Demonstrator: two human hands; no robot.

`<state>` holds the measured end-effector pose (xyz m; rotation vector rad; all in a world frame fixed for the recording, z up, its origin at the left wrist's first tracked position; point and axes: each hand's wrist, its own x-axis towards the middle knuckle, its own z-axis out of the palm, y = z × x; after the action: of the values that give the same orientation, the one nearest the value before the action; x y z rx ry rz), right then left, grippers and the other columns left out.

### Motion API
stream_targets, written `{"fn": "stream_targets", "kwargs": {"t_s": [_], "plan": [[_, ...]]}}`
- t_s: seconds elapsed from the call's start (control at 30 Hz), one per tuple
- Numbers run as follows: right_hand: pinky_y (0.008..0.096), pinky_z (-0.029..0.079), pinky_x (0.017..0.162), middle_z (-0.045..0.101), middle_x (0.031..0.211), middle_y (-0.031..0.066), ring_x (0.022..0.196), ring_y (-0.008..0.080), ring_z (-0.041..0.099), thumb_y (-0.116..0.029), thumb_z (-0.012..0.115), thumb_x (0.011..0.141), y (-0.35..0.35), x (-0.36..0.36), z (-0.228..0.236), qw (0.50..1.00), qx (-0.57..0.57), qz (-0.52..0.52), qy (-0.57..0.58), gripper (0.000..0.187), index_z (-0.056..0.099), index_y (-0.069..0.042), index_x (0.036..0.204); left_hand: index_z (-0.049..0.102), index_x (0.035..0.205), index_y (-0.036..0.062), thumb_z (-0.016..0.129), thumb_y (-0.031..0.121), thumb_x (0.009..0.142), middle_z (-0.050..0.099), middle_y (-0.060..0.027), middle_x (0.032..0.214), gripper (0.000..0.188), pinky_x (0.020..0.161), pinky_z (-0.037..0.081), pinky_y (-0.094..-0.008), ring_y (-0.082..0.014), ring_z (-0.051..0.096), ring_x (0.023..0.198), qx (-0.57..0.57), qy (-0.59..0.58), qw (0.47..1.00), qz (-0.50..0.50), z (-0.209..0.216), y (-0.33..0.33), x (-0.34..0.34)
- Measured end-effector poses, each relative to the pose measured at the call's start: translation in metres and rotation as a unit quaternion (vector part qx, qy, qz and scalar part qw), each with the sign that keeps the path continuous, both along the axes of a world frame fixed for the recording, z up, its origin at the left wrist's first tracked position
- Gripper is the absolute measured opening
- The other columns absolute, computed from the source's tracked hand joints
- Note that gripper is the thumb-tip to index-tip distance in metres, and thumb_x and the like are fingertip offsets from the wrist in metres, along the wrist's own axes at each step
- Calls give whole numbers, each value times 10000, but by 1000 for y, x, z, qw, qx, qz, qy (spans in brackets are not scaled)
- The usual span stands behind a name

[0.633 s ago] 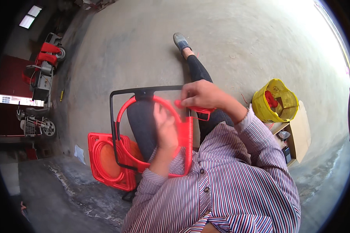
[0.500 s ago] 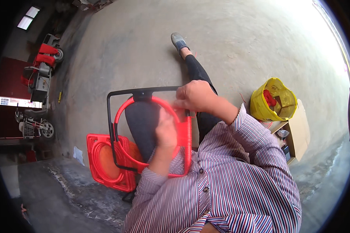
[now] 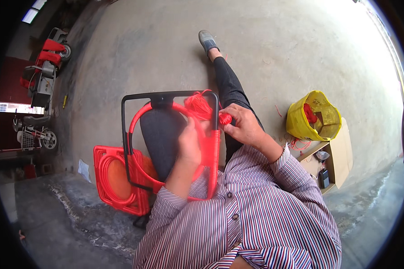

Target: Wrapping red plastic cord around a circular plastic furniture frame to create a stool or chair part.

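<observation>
A bare concrete floor spreads under everything. The black and red frame lies across the person's left thigh, its right side closely wrapped in red cord. It looks stiff and fairly light, so the bare black side bar should give a firm hold; the wrapped side may feel slick. A stack of red frames is beside that leg. Off to the right stand a yellow bucket and, next to it, an open cardboard box.

The hands are apart. The left hand is blurred at the red ring; whether it grips or only touches, I cannot tell. The right hand pinches the wound end of the red cord bundle at the frame's upper right. That bundle looks light, soft and easily tangled, best held by its tight winding.
</observation>
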<state>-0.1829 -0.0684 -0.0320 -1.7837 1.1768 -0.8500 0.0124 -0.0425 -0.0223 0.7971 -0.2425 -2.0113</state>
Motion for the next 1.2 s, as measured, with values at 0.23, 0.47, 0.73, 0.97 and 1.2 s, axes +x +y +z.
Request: {"fn": "stream_targets", "kwargs": {"t_s": [0.23,0.47,0.73,0.97,1.2], "plan": [[366,488,842,635,985,140,913,252,627,-178,680,747,6,-42,13,983,-79,-75,-148,284,668,-19,983,626,1044,8,596,191,893,658,-79,1009,239,847,476,-284,-157,624,921,-32,-170,985,-18,-4,6,-2],[322,356,433,478,576,54,434,181,465,-255,571,808,52,-94,77,809,127,75,-569,297,443,-69,1000,592,963,13,630,231,899,671,-122,862,230,667,542,-298,-187,665,727,-13,-185,977,-104,1,3,6],[241,486,633,631,890,54,701,101,588,-107,597,870,35,-53,51,895,236,-172,-337,262,558,-30,1117,588,956,15,622,240,905,672,-155,813,234,609,539,-315,-213,667,661,4,-179,977,-116,8,5,-1],[218,480,604,615,798,-1,670,54,563,-68,637,903,30,-8,19,926,269,-54,-260,150,548,-31,1018,581,967,50,639,282,903,673,-146,795,247,608,535,-302,-201,660,636,-11,-197,976,-92,3,7,-3],[210,451,638,593,824,-14,728,45,525,-79,693,872,32,6,8,922,265,-37,-278,217,545,-50,1029,575,1008,56,602,279,927,661,-138,791,239,584,539,-329,-221,663,638,1,-151,985,-79,2,6,-3]]}}
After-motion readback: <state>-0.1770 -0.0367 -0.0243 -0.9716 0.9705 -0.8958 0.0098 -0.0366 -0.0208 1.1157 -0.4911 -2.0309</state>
